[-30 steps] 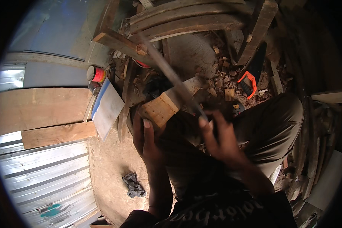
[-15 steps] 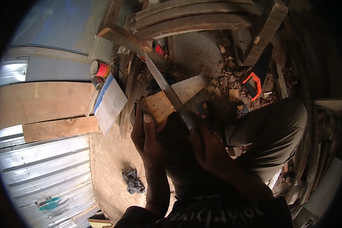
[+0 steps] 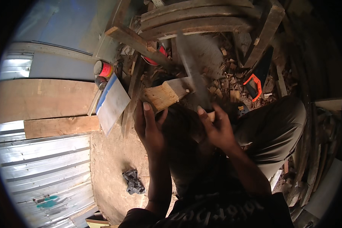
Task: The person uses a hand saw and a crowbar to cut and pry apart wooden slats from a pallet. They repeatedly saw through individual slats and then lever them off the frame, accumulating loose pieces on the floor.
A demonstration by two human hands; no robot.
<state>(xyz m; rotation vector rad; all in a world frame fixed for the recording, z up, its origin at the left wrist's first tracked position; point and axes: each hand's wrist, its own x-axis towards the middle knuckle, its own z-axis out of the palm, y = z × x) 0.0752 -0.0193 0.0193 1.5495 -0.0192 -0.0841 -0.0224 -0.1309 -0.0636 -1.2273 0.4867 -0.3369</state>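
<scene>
My left hand (image 3: 151, 127) grips a short, thick piece of wood (image 3: 161, 97) near its close end, fingers wrapped round it. The wood's near part has a pale, freshly cut face; its far part is greyer and reaches away to the right. My right hand (image 3: 220, 131) is closed round the pale handle of a machete (image 3: 192, 70). The machete's long dark blade points up and away, blurred by motion, at the far end of the wood. Whether blade and wood touch, I cannot tell.
A handsaw with an orange handle (image 3: 259, 86) leans at the right among wood chips (image 3: 235, 95). Timber beams (image 3: 197, 24) lie beyond. Red tins (image 3: 103, 68) and a white board with a blue edge (image 3: 112, 108) stand left. A dark crumpled cloth (image 3: 133, 182) is on the floor.
The machete has swung to the right, off the pale part of the wood, and its blade now stands more upright. My right hand has moved right; the left keeps its hold.
</scene>
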